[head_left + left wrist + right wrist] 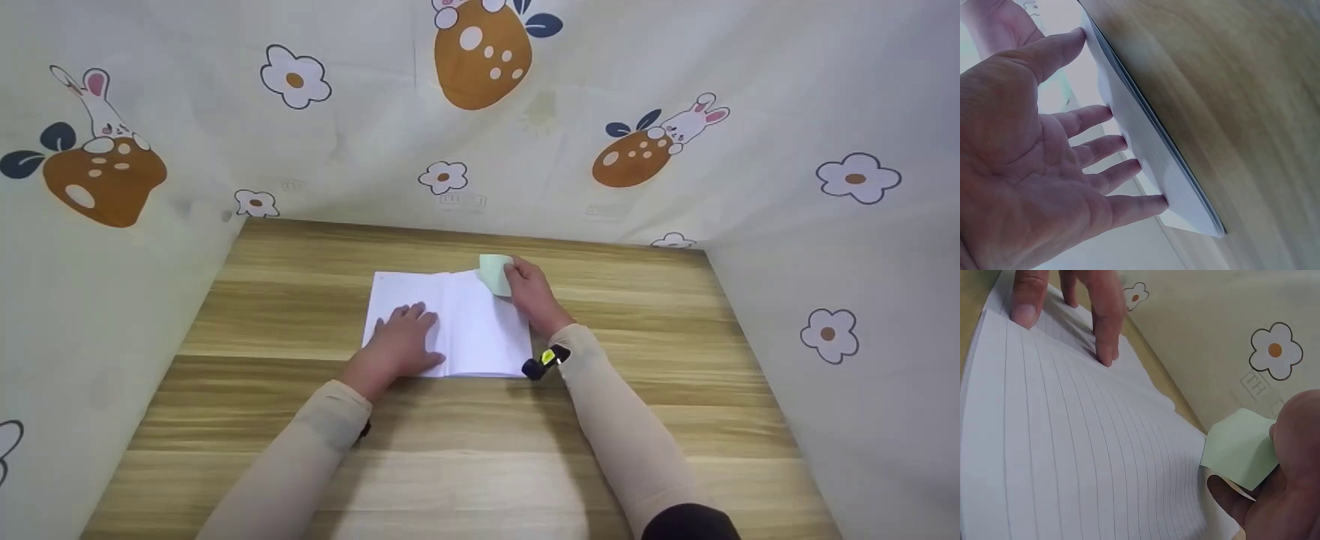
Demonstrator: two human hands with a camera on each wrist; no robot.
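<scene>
A lined notebook [486, 334] lies spread on the wooden table, its ruled pages [1089, 455] plain in the right wrist view. My left hand [403, 341] rests on the left page with fingers spread; in the left wrist view the fingertips [1154, 203] press on the paper. At the top of the right page, my right hand [531, 292] pinches a pale green sticky note [493, 274] between thumb and fingers. One edge of the note [1241, 449] meets the page's upper corner area, and its right side is hidden behind the thumb.
A wood-grain table [450, 465] extends around the notebook. Pale cloth [360, 150] printed with flowers and rabbits hangs behind and along both sides. A small black wrist camera [534, 367] sits by the notebook's lower right corner.
</scene>
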